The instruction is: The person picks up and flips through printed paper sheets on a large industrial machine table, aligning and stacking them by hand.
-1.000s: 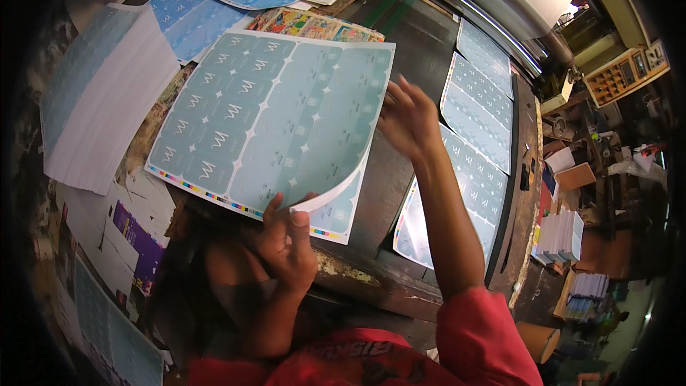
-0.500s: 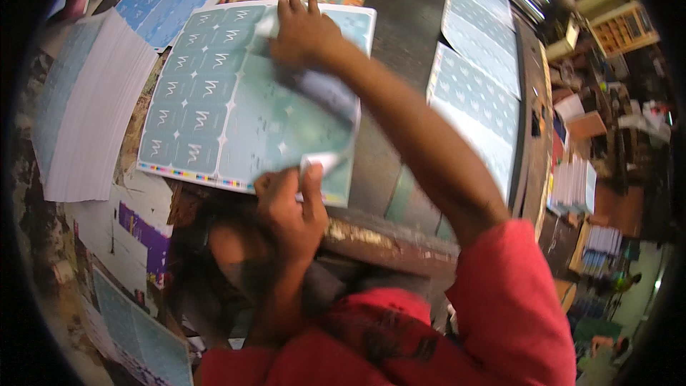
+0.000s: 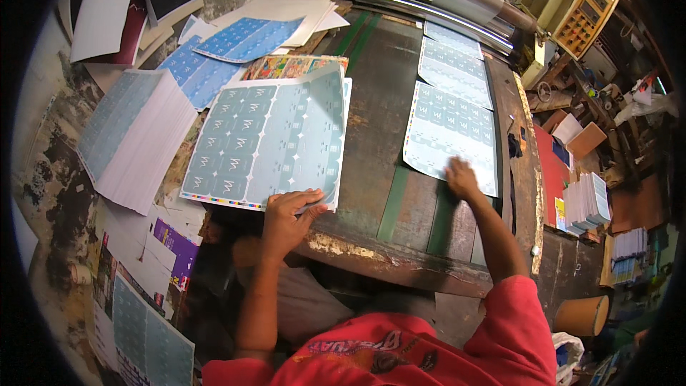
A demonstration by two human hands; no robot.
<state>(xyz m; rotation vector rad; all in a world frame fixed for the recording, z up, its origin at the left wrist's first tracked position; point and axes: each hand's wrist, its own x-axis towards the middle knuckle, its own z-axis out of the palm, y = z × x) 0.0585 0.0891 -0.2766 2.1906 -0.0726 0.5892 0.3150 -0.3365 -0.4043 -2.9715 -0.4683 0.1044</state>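
Note:
A stack of pale teal printed sheets [image 3: 236, 144] lies at the table's left side, the far right corner of its top sheet curling up. My left hand [image 3: 291, 216] is closed at the near edge of this stack, fingers on top and thumb beside them, pinching the top sheet's edge. Over to the right, my right hand [image 3: 463, 179] rests with fingers stretched out on the near edge of a matching printed sheet [image 3: 446, 125]. That sheet lies in a row of overlapping sheets running back to the rollers. Nothing shows gripped in the right hand.
Metal rollers [image 3: 429, 7] span the table's far end, with a control box [image 3: 587, 18] at their right. A tall stack of sheets [image 3: 143, 143] stands left. Blue printed sheets [image 3: 246, 39] lie behind it. Green belts [image 3: 393, 204] run along the dark table.
My right hand has left the stack's far edge and moved right onto the nearest sheet of the row. My left hand stays at the stack's near edge. The head view has shifted.

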